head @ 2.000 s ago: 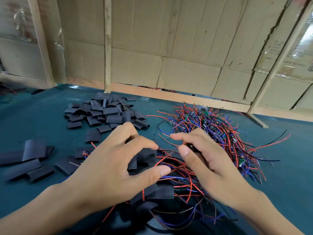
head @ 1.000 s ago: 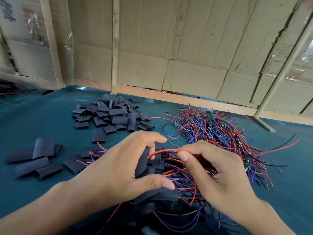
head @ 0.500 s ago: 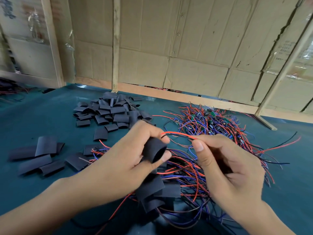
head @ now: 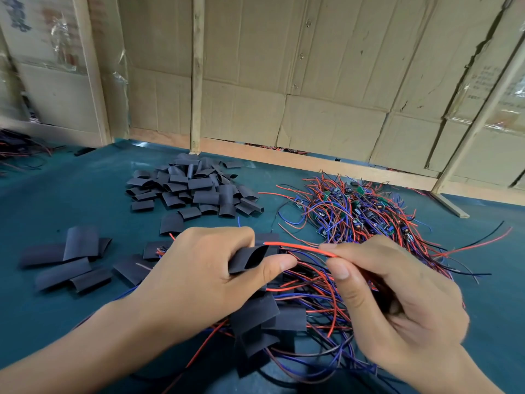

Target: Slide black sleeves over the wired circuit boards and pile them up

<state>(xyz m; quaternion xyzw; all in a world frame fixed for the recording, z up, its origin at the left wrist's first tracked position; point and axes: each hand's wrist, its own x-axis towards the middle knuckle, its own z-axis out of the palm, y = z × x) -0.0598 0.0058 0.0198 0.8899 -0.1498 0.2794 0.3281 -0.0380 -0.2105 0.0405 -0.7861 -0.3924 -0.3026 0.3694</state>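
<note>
My left hand point(head: 204, 274) holds a black sleeve point(head: 250, 258) between thumb and fingers, its open mouth facing right. My right hand point(head: 392, 302) pinches a red wire point(head: 301, 248) whose free tip touches the sleeve's mouth; the board on that wire is hidden in my palm. Under both hands lies a pile of sleeved boards point(head: 264, 322) with tangled wires. A heap of empty black sleeves point(head: 193, 189) sits at the back centre. A tangle of bare wired circuit boards point(head: 360, 214) lies at the back right.
A few loose flat sleeves point(head: 71, 263) lie on the green table point(head: 71, 200) at the left. Cardboard walls on wooden posts point(head: 196, 75) close off the back. More wires point(head: 17, 152) show at the far left edge.
My left hand lifted one sleeve out of the pile and turned its mouth to the right. My right hand raised the red wire and brought its tip up to that mouth.
</note>
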